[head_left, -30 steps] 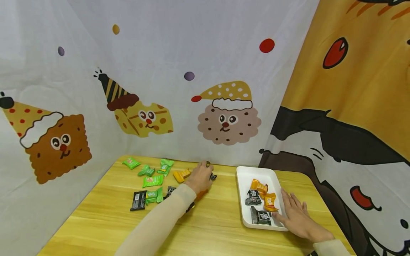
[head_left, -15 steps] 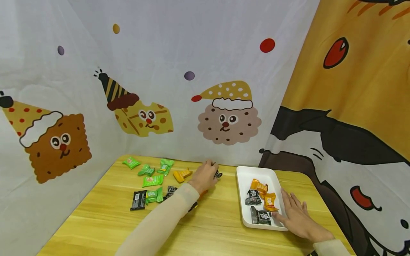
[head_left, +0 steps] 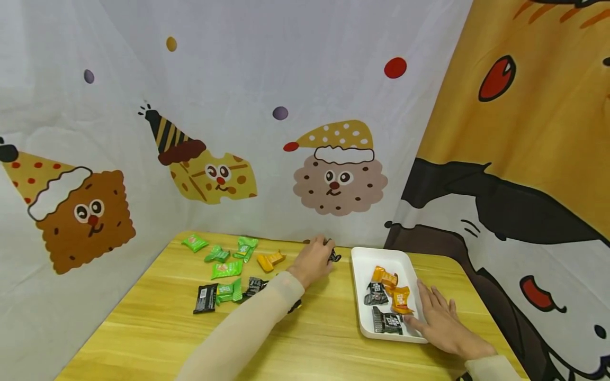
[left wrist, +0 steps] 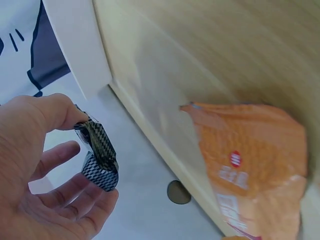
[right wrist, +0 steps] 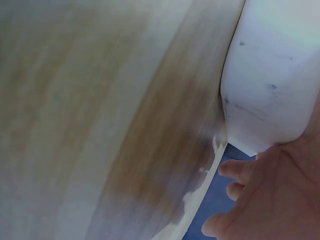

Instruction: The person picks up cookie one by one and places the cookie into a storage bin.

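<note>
My left hand (head_left: 312, 263) pinches a black-wrapped candy (left wrist: 102, 150) between thumb and fingers; the left wrist view shows its checked wrapper plainly. That hand is above the table's back part, left of the white tray (head_left: 359, 312). Two orange candies and two black candies (head_left: 388, 321) lie in the tray. My right hand (head_left: 440, 323) rests against the tray's right side, fingers straight outside and thumb over the rim. In the right wrist view the tray's outer wall (right wrist: 270, 80) meets this hand.
Several green candies (head_left: 227, 269) lie at the table's back left, with an orange candy (head_left: 270, 260) and black candies (head_left: 206, 298) near them. The left forearm partly covers some. An orange packet (left wrist: 255, 165) shows close in the left wrist view. A printed curtain (head_left: 267, 222) hangs behind the table.
My left hand has moved right toward the tray, carrying the black candy away from the other candies. The right hand and tray have stayed still.
</note>
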A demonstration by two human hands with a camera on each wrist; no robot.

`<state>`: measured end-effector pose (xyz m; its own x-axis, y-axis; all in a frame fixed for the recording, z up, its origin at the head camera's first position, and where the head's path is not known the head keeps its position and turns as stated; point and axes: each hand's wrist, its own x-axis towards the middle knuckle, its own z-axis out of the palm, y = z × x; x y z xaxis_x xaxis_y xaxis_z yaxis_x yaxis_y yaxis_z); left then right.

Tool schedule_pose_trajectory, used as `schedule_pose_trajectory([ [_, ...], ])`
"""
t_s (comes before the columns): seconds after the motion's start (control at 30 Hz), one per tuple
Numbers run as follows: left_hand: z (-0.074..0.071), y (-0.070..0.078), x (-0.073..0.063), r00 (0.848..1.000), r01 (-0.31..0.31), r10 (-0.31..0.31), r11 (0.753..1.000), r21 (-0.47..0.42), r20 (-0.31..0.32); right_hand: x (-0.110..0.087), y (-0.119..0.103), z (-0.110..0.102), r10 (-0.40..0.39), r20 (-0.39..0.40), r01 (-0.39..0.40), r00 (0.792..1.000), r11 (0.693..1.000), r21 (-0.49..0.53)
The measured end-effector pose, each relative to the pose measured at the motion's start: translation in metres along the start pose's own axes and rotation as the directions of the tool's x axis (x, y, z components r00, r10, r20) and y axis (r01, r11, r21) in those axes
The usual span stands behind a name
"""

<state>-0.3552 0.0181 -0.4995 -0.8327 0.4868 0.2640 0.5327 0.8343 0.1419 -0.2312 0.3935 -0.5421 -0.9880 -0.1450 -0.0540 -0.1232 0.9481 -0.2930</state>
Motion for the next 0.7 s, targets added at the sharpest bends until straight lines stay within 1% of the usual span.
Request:
schedule_pose_trajectory([
  [0.13,0.0,0.006,0.003,1.0,-0.01,0.01,1.0,0.016,0.001,0.001,0.001,0.001,0.002,0.002,-0.002,1.0,1.0,-0.002],
  [0.3,-0.001,0.015,0.007,0.999,-0.034,0.035,0.998,0.051,-0.019,0.001,0.001,0.001,0.005,0.007,-0.005,1.0,1.0,0.002],
  [0.53,-0.001,0.029,0.011,0.998,-0.052,0.054,0.998,0.047,-0.033,-0.002,-0.001,0.0,-0.017,-0.021,0.018,1.0,1.0,0.018],
  [0.7,-0.002,0.039,0.016,0.995,-0.076,0.08,0.995,0.06,-0.057,-0.002,-0.001,0.0,-0.01,-0.018,0.01,1.0,1.0,0.018],
])
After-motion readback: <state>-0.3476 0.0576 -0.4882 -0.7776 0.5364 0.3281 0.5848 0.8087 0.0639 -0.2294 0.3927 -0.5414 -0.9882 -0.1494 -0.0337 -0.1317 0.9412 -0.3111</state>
